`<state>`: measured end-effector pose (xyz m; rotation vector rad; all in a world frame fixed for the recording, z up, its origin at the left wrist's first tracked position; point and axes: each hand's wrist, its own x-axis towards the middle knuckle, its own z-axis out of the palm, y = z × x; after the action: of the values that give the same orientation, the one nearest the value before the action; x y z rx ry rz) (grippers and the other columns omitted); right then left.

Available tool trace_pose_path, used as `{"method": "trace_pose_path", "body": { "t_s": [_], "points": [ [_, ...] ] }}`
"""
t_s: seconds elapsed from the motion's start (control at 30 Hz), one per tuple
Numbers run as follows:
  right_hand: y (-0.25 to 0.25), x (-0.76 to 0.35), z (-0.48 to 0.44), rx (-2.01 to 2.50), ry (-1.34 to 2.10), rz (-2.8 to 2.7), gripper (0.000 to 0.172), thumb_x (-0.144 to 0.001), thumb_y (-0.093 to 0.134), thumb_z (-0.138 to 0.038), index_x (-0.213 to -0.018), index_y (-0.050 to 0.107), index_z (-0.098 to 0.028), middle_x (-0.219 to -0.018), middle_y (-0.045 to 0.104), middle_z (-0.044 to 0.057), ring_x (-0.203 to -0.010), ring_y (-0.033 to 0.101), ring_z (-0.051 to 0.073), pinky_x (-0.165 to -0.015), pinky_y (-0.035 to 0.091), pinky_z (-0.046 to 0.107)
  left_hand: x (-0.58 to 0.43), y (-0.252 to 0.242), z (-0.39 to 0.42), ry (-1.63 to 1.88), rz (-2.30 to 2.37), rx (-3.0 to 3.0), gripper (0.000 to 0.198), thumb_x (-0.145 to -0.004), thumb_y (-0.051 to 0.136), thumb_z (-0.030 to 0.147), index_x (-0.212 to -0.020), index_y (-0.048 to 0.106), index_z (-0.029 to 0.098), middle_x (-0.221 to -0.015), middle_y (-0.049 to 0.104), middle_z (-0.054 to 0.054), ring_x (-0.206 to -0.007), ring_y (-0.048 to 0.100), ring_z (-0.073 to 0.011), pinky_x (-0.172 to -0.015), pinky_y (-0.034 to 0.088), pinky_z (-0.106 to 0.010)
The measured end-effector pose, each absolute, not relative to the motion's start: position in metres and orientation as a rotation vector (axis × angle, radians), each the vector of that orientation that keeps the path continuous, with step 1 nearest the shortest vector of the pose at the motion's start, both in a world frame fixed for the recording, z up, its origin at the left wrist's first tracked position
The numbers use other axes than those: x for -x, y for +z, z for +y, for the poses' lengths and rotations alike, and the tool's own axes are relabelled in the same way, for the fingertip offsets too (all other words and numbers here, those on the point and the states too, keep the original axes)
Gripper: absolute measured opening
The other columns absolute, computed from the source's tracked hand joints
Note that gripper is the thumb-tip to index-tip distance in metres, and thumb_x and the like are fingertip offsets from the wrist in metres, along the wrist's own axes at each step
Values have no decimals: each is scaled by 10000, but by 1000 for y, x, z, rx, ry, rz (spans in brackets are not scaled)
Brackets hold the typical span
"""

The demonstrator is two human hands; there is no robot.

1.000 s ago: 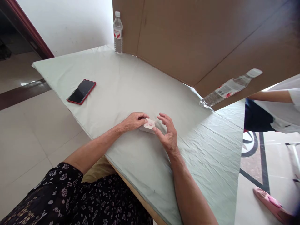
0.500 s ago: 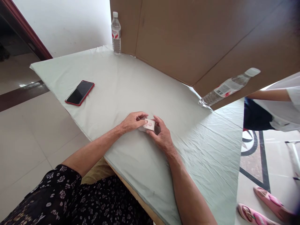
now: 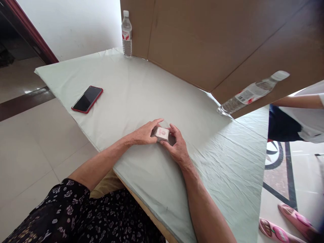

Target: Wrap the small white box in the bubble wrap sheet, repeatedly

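A small pack (image 3: 162, 133) with a white top, pink print and darker sides is at the middle of the near table edge, between my two hands. It looks like a boxed deck of cards, but the print is too small to read. My left hand (image 3: 145, 134) is around its left end, thumb at the near side and fingers at the far side. Around the right end curves my right hand (image 3: 177, 146), its thumb on the near corner and its index finger raised by the far corner. The pack's underside is hidden.
A phone in a red case (image 3: 87, 99) lies on the pale tablecloth (image 3: 121, 87) at left. One water bottle (image 3: 127, 35) stands at the back; another bottle (image 3: 253, 92) is at right, against a brown cardboard panel (image 3: 187, 40). Beyond it, a person (image 3: 291, 121) shows partly.
My left thumb has come off the pack's top and my left fingers have spread, so more of the printed face shows. My right hand stays at its right end. The view shifts slightly.
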<state>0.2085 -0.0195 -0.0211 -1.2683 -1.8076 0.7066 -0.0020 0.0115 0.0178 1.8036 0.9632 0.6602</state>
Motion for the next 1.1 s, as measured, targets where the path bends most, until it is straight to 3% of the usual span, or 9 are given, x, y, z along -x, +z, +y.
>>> {"method": "trace_pose_path", "body": {
  "t_s": [0.2, 0.67, 0.87, 1.1],
  "points": [
    [-18, -207, -21, 1318, 671, -1807, 696, -802, 732, -398, -1434, 470, -271, -1246, 676, 99, -1130, 654, 268, -996, 511, 477, -1, 13, 11, 735, 960, -1830, 862, -692, 605, 169, -1516, 357, 215, -1197, 626, -79, -970, 575, -189, -813, 467, -309],
    [-21, -204, -22, 1340, 586, -1807, 658, -803, 729, -422, -1400, 517, -248, -1304, 660, 132, -1161, 646, 290, -1001, 518, 498, -1, 12, 12, 721, 969, -1830, 858, -674, 593, 138, -1504, 385, 211, -1301, 601, -114, -1046, 577, -224, -926, 484, -377],
    [-22, -203, -23, 1330, 618, -1781, 635, -806, 724, -399, -1391, 521, -258, -1301, 657, 119, -1145, 643, 272, -997, 521, 486, 5, 13, 15, 748, 1006, -1807, 845, -689, 632, 181, -1500, 392, 187, -1395, 546, -148, -1278, 501, -300, -1085, 405, -454],
    [-21, -203, -22, 1334, 625, -1788, 645, -798, 732, -422, -1385, 525, -251, -1293, 664, 122, -1134, 650, 276, -987, 528, 484, 5, 17, 14, 689, 1041, -1788, 825, -738, 648, 266, -1513, 375, 182, -1391, 545, -150, -1273, 510, -302, -1097, 397, -477]
  ]
}}
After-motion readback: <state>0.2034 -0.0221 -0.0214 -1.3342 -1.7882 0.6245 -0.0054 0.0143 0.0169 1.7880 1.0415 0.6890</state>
